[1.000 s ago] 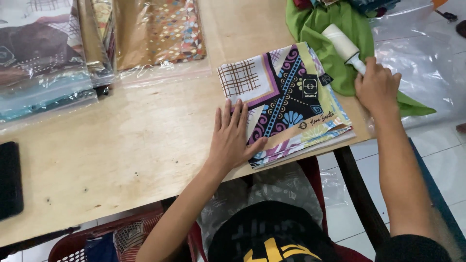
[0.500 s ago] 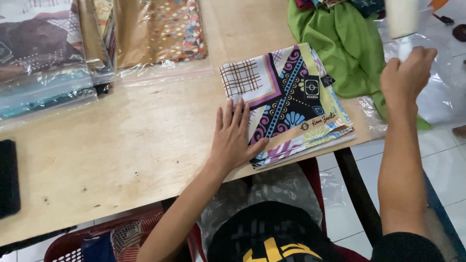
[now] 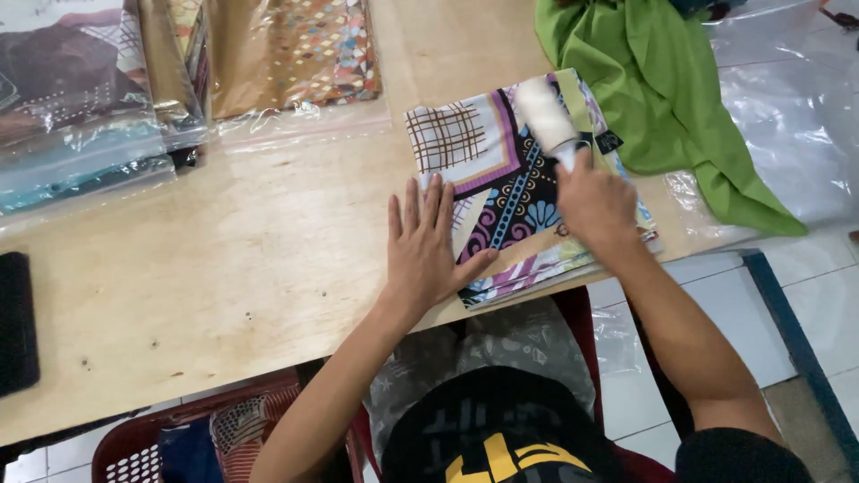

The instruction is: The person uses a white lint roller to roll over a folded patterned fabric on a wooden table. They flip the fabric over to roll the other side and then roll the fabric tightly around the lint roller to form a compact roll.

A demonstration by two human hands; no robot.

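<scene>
A folded patterned scarf (image 3: 501, 170), with checks, purple and blue motifs, lies at the near edge of the wooden table (image 3: 224, 259). My left hand (image 3: 425, 246) presses flat on its left corner, fingers spread. My right hand (image 3: 595, 206) grips the handle of a white lint roller (image 3: 546, 116), whose roll rests on the scarf's top right part.
A green cloth (image 3: 662, 89) lies crumpled to the right on clear plastic sheeting (image 3: 787, 116). Bagged fabrics (image 3: 286, 54) and a stack of wrapped cloths (image 3: 80, 107) sit at the back left. A black object (image 3: 16, 322) is at the left edge. A red basket (image 3: 179, 438) stands under the table.
My right hand held the lint roller up over the green cloth, and has come down left so that the roller now lies on the scarf. My left hand has stayed flat.
</scene>
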